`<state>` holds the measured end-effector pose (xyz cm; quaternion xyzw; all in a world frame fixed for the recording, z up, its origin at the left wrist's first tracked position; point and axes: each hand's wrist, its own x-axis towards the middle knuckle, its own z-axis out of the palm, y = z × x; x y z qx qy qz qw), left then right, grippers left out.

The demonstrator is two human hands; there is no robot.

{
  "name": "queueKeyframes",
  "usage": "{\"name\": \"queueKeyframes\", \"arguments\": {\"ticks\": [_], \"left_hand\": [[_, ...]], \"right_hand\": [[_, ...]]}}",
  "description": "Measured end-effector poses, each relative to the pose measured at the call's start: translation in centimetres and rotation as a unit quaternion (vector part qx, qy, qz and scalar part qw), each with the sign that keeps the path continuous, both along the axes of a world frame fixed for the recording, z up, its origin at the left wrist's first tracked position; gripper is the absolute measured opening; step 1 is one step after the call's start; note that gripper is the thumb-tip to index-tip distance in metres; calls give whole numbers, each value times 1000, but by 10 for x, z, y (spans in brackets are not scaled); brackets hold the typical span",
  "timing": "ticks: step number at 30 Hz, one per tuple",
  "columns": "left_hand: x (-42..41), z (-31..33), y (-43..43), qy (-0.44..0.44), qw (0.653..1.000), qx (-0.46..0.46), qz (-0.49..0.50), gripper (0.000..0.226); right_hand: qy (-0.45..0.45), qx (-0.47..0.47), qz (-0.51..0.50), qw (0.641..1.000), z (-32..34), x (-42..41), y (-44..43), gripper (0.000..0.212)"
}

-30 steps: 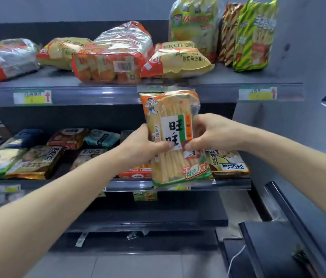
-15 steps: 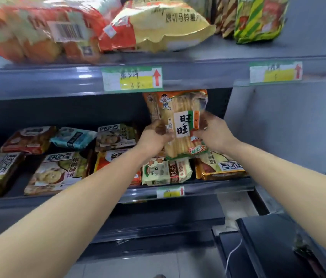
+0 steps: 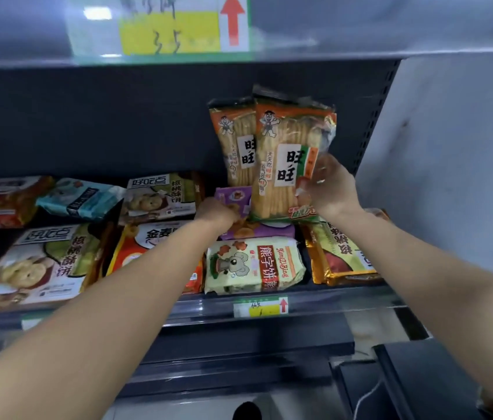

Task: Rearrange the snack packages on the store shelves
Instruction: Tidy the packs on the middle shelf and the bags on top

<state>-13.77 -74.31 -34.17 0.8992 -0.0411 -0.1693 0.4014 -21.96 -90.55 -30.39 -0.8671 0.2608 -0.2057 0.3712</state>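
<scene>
An orange-and-green rice cracker pack (image 3: 284,165) stands upright at the back right of the middle shelf (image 3: 345,300). My right hand (image 3: 330,192) grips its right edge. A second identical cracker pack (image 3: 234,147) stands just behind it to the left, touching it. My left hand (image 3: 216,212) is lower and to the left, off the cracker pack, against a purple snack pack (image 3: 234,197); its fingers are hidden behind the back of the hand.
Flat packs fill the shelf: a pale koala biscuit pack (image 3: 254,265) in front, a gold pack (image 3: 339,256) at right, an orange pack (image 3: 148,244) and walnut cookie packs (image 3: 36,268) to the left. The upper shelf edge with a price label (image 3: 178,28) hangs overhead. A grey wall (image 3: 451,162) closes the right side.
The cracker pack went from in front of the shelf edge to the back of the shelf, beside its twin. My left hand let go of it and dropped to the purple pack. The camera moved closer.
</scene>
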Motion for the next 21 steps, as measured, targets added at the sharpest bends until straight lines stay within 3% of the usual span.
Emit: {"name": "queueKeyframes", "arguments": {"ticks": [7, 13, 18, 21], "left_hand": [[12, -9, -8, 1, 996, -1, 90, 30], [18, -4, -12, -55, 990, 35, 121, 21], [27, 36, 7, -141, 977, 112, 111, 31], [27, 60, 44, -175, 953, 225, 105, 31]], "right_hand": [[-68, 42, 28, 996, -17, 4, -4, 13], [-110, 74, 26, 991, -18, 7, -11, 15], [-150, 126, 13, 981, -13, 14, -11, 17], [-146, 97, 17, 984, -10, 21, -1, 15]]}}
